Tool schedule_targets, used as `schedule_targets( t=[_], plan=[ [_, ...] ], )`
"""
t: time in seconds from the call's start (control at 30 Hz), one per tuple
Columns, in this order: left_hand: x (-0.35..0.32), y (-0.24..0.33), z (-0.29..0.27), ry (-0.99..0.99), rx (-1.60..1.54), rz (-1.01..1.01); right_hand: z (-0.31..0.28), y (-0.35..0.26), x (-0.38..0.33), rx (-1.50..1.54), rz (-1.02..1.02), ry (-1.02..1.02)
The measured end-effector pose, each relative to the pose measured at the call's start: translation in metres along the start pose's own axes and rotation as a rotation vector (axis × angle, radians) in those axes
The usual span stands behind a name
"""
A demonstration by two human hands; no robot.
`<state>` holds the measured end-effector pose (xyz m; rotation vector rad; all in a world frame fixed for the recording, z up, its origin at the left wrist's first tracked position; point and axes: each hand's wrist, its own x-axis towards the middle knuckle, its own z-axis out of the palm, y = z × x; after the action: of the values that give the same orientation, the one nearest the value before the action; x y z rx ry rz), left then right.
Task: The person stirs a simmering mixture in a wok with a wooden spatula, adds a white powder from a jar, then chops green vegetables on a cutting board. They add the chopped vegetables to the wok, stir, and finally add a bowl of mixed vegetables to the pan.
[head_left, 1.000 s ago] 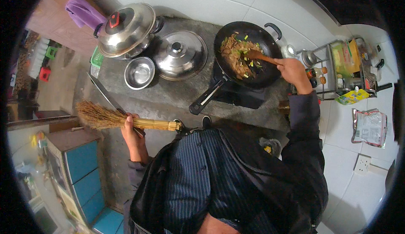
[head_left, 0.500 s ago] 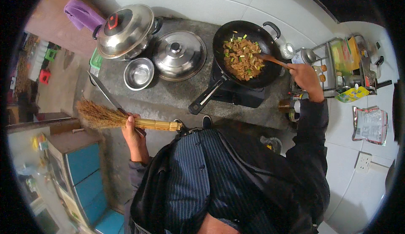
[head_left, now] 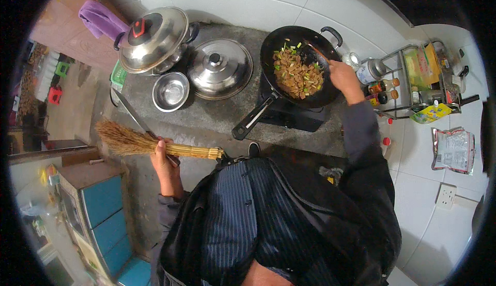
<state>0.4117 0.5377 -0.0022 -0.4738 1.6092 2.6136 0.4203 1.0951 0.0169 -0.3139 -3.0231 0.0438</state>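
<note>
My right hand [head_left: 345, 81] is closed around the handle of a wooden spatula [head_left: 318, 52], over the right side of a black wok [head_left: 269, 43]. The spatula's tip reaches in near the wok's far right wall. Sliced meat with green onion pieces [head_left: 295, 72] lies heaped in the wok. At lower left, my left hand [head_left: 166, 168] is closed around a straw hand brush [head_left: 155, 144], its bristles pointing left. A long, flat, blade-like metal tool [head_left: 129, 109] slants through the same hand; its exact kind is unclear.
Left of the wok on the counter [head_left: 217, 115] sit a domed steel lid [head_left: 219, 72], a steel bowl [head_left: 171, 91] and a lidded pot [head_left: 155, 35]. The wok's long handle [head_left: 251, 122] points toward me. A rack of bottles and packets [head_left: 413, 79] stands at right.
My right hand has moved left and away from me, over the wok's edge, bringing the spatula toward the far right wall. The left hand's hold looks the same.
</note>
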Motion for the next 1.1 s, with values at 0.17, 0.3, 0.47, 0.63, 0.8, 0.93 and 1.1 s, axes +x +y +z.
schedule_targets(
  t=[0.17,0.3,0.47,0.63,0.8,0.93,1.1],
  plan=[
    [0.000,-0.004,-0.010,-0.010,0.000,-0.003,-0.026,-0.072,-0.022,0.049,-0.001,-0.206],
    [0.003,-0.006,-0.012,0.003,-0.002,0.031,-0.079,-0.046,-0.060,-0.026,-0.020,-0.262],
    [0.002,-0.003,-0.009,0.010,0.020,0.051,-0.071,-0.050,-0.086,-0.056,0.017,-0.360],
    [0.003,0.004,-0.008,-0.046,0.038,0.018,-0.045,-0.036,-0.044,0.039,0.073,-0.089],
    [0.002,-0.001,0.000,0.000,0.022,0.017,-0.025,-0.055,-0.033,0.012,0.130,-0.272],
    [0.002,-0.003,-0.009,-0.036,0.021,0.013,-0.078,-0.049,-0.067,-0.057,0.127,-0.307],
    [-0.007,0.001,-0.004,-0.012,0.012,0.012,-0.093,0.003,-0.111,-0.106,0.019,-0.381]
  ],
)
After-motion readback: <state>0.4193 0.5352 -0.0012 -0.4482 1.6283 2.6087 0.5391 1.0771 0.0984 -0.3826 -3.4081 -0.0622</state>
